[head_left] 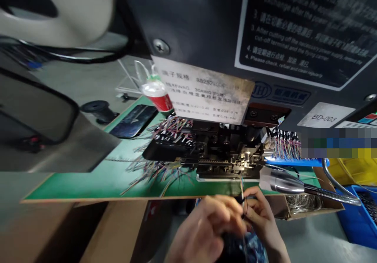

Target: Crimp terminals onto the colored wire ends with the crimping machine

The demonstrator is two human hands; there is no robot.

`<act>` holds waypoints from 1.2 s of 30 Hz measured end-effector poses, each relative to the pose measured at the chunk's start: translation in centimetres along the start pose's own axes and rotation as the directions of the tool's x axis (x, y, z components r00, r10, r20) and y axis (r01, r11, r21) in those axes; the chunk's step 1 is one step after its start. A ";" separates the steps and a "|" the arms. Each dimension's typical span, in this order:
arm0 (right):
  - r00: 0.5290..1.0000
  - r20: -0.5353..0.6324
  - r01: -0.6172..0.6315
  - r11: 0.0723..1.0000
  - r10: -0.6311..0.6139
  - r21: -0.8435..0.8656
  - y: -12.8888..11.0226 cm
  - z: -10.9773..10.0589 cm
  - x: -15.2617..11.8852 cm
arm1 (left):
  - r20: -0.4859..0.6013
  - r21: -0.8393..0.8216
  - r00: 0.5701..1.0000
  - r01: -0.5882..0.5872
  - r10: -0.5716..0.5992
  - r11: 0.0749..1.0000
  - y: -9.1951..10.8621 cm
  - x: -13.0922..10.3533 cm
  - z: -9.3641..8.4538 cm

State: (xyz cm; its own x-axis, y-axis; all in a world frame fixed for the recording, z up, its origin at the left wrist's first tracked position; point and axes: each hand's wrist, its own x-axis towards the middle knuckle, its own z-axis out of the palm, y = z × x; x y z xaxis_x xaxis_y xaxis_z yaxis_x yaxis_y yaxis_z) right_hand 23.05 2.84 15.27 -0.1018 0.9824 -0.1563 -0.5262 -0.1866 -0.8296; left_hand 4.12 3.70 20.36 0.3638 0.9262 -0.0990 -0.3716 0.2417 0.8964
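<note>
My left hand [207,225] is closed just below the bench edge, its curled fingertips against a dark cable that ends in thin coloured wires [242,186]. On the other side, my right hand [260,212] pinches the same cable between thumb and fingers. The loose wire ends point up towards the lit metal working head [243,165] of a terminal crimping machine [203,27]. My fingers hide part of the cable.
Bundles of coloured wires [165,168] lie on the green bench [97,180], beside a phone [134,121] and a red-and-white cup [159,94]. A flexible lamp [287,182] reaches in from the right. Blue bins [353,220] and a cardboard box [278,208] stand right.
</note>
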 end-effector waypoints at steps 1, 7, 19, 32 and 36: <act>0.999 0.025 -0.021 1.000 0.020 0.019 -0.1 -0.1 -0.1 | -0.050 0.037 0.997 -0.048 0.050 0.998 -0.4 0.6 0.2; 0.965 0.192 -0.202 0.974 0.180 0.106 -0.4 -0.8 -0.3 | -0.021 0.213 0.986 -0.156 0.164 0.965 -2.1 3.1 0.5; 0.899 0.408 -0.317 0.879 0.159 0.357 0.6 -0.1 0.2 | 0.120 -0.145 0.990 -0.063 0.081 0.987 -1.8 5.0 1.9; 0.994 0.023 -0.108 0.980 0.106 0.167 -0.9 0.5 0.2 | -0.001 0.049 0.999 -0.042 0.042 0.998 -2.1 4.1 1.8; 0.995 0.003 -0.104 0.983 0.104 0.152 -1.4 0.8 0.2 | -0.038 0.059 0.998 -0.050 0.052 0.997 -2.5 4.1 1.8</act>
State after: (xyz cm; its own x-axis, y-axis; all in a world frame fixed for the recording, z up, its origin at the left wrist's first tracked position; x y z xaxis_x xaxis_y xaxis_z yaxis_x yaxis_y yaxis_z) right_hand 23.13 3.26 16.83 -0.1585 0.9576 -0.2407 -0.6350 -0.2855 -0.7178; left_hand 8.06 6.40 18.47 0.3113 0.9479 -0.0681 -0.3383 0.1775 0.9242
